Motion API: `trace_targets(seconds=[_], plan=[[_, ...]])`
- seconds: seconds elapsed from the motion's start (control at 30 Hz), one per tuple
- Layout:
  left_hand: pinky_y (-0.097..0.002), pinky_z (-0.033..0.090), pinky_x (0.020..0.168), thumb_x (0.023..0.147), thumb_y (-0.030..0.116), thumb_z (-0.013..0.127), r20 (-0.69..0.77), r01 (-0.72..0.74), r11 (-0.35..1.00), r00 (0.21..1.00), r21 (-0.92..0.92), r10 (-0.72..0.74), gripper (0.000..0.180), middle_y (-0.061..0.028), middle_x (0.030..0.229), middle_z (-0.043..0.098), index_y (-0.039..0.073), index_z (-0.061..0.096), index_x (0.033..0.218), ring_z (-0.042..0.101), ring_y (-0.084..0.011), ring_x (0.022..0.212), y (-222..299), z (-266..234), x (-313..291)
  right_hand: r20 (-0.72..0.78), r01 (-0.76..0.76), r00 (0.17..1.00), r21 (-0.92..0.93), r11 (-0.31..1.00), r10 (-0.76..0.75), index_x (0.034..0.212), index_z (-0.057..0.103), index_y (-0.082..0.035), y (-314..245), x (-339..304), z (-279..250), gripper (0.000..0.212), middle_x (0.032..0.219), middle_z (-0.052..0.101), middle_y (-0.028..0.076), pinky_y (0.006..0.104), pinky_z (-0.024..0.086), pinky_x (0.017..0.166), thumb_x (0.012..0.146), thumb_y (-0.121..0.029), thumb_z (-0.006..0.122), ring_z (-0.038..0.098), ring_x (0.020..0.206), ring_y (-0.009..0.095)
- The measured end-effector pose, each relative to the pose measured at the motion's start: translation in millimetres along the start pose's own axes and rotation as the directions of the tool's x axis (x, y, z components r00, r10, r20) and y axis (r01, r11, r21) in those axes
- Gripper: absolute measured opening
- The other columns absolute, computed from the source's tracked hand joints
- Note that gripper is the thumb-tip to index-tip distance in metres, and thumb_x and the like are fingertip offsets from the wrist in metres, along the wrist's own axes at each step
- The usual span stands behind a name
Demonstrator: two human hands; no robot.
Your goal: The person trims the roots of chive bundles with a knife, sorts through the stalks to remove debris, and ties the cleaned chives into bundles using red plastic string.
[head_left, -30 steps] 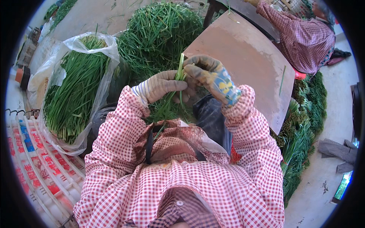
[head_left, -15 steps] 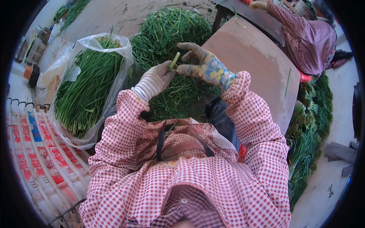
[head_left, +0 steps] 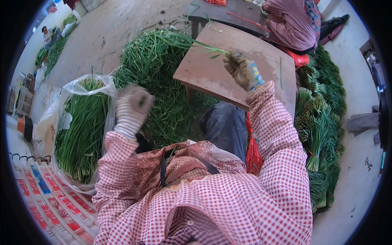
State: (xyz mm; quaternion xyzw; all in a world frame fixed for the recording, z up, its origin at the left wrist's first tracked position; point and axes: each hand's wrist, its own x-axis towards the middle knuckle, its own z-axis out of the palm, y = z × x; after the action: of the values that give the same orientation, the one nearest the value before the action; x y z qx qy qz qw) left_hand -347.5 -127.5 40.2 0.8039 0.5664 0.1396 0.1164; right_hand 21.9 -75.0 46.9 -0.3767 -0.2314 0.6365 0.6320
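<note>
Right hand point(head_left: 242, 70): fingers pinching a few chive-like stalks point(head_left: 211, 48) by their pale ends; left hand point(head_left: 134, 108) blurred, can't tell its grip.
Risk: stalks may slip or fan apart, with only one end held. They stick out left of the right fingertips, over the brown surface point(head_left: 267, 55), leaf tips toward the loose green heap point(head_left: 143, 61).

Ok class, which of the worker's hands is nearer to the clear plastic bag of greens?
Left. The left hand is just right of the clear plastic bag; the right hand, holding green stalks, is much farther right, over the brown board.
</note>
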Motion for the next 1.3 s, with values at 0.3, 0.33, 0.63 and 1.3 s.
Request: trace_targets(seconds=[0.3, 0.33, 0.63, 1.3], plan=[[-0.0349, 0.046, 0.075, 0.091, 0.037, 0.058, 0.475, 0.355, -0.608, 0.879, -0.71, -0.043, 0.038, -0.0018, 0.073, 0.051, 0.005, 0.055, 0.113, 0.048, -0.0157, 0.069, 149.1, 69.0, 27.6, 0.052, -0.208, 0.976, -0.045, 0.977, 0.21, 0.095, 0.061, -0.006, 84.3, -142.1, 28.4, 0.026, 0.08, 0.062, 0.002, 0.0302, 0.052, 0.061, 0.09, -0.031, 0.064, 0.06, 0.066, 0.014], [-0.034, 0.046, 0.073, 0.092, 0.031, 0.058, 0.466, 0.292, -0.615, 0.873, -0.732, -0.14, 0.034, 0.0007, 0.065, 0.045, 0.005, 0.055, 0.114, 0.043, -0.0138, 0.061, 152.5, 78.9, 36.0, 0.108, -0.242, 0.964, -0.021, 0.97, 0.243, 0.103, 0.062, -0.006, 85.2, -154.1, 4.6, 0.033, 0.083, 0.064, 0.004, 0.0311, 0.054, 0.062, 0.09, -0.036, 0.064, 0.061, 0.067, 0.015], [-0.0385, 0.051, 0.093, 0.099, 0.014, 0.045, 0.305, 0.505, -0.548, 0.856, -0.667, 0.417, 0.032, -0.0102, 0.113, 0.064, 0.004, 0.051, 0.129, 0.062, -0.0223, 0.106, 159.9, 112.0, 81.0, -0.888, -0.364, 0.439, -0.038, 0.931, 0.135, 0.101, 0.061, -0.009, 194.4, -371.8, -334.0, 0.014, 0.07, 0.054, 0.0, 0.0249, 0.041, 0.05, 0.091, -0.018, 0.056, 0.05, 0.055, 0.012], [-0.0329, 0.049, 0.097, 0.103, 0.015, 0.025, 0.736, 0.82, 0.082, 0.458, -0.566, 0.499, 0.042, -0.0096, 0.126, 0.058, 0.001, 0.033, 0.142, 0.059, -0.0209, 0.114, 236.8, 202.8, 159.4, -0.792, -0.022, -0.177, 0.597, 0.802, 0.584, 0.119, 0.053, -0.014, 309.4, -347.5, -411.8, 0.028, 0.105, 0.061, 0.007, 0.0335, 0.051, 0.066, 0.092, -0.02, 0.055, 0.06, 0.081, 0.022]])
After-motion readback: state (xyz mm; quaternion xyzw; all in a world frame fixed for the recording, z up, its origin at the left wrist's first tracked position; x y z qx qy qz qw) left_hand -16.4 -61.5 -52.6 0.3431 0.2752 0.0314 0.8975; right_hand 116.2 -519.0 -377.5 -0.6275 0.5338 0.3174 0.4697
